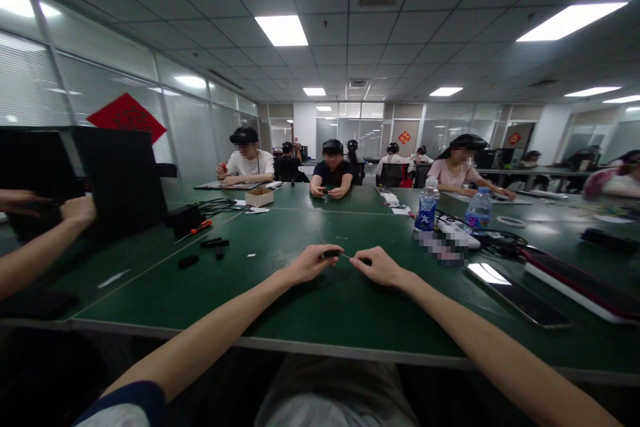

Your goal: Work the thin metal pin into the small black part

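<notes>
A small black piece (pixel 331 254) is pinched by the left hand (pixel 311 264), and a thin pale strip (pixel 346 256) is stretched from it to the right hand (pixel 379 266), where its end is gripped. Both ends are hidden, so their shapes cannot be made out.

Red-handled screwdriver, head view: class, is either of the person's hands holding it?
No, the red-handled screwdriver lies on the green table, away from the left hand and right hand.
</notes>
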`<state>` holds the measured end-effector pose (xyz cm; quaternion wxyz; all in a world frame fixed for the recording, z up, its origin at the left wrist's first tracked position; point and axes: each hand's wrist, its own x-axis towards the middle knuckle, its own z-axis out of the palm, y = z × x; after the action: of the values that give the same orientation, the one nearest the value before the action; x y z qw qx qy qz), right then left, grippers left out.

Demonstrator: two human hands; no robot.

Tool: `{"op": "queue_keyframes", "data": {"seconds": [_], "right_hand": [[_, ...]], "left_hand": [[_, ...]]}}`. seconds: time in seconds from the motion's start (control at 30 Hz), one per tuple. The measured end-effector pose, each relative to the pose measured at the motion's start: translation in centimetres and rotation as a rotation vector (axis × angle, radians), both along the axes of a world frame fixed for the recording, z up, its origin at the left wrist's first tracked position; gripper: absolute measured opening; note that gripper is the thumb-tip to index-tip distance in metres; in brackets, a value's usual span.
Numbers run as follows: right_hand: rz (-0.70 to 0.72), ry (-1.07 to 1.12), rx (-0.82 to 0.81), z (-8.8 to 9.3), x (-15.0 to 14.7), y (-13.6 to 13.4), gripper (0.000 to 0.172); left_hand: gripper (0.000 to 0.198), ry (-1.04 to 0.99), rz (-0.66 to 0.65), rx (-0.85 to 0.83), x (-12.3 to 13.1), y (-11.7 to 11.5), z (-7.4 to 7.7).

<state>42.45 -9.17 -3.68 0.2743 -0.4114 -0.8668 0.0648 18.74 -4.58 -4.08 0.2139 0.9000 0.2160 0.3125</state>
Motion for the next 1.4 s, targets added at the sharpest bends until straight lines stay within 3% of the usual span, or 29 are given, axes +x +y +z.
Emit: {"op": "queue_keyframes", "data": {"seconds": [0.37,0.63,0.8,1.4], "right_hand": [[-0.037,-0.002,-0.004,0.0,-0.3,0.1,0.039],[-0.152,0.008,-0.045,-0.1,-1.4,0.0,0.04],[-0.147,-0.026,-0.064,-0.3,-1.3,0.2,0.041],[0.007,-0.024,-0.099,0.1,0.3,0.2,0.045]], "left_hand": [[0.035,-0.017,0.057,0.035,0.2,0.6,-0.7],[0.034,0.086,0.168,0.28,0.3,1.6,-1.6],[0.036,0.195,0.191,0.366,0.0,1.8,-1.9],[0.033,0.088,-0.024,0.057,0.1,0.2,-0.2]]}}
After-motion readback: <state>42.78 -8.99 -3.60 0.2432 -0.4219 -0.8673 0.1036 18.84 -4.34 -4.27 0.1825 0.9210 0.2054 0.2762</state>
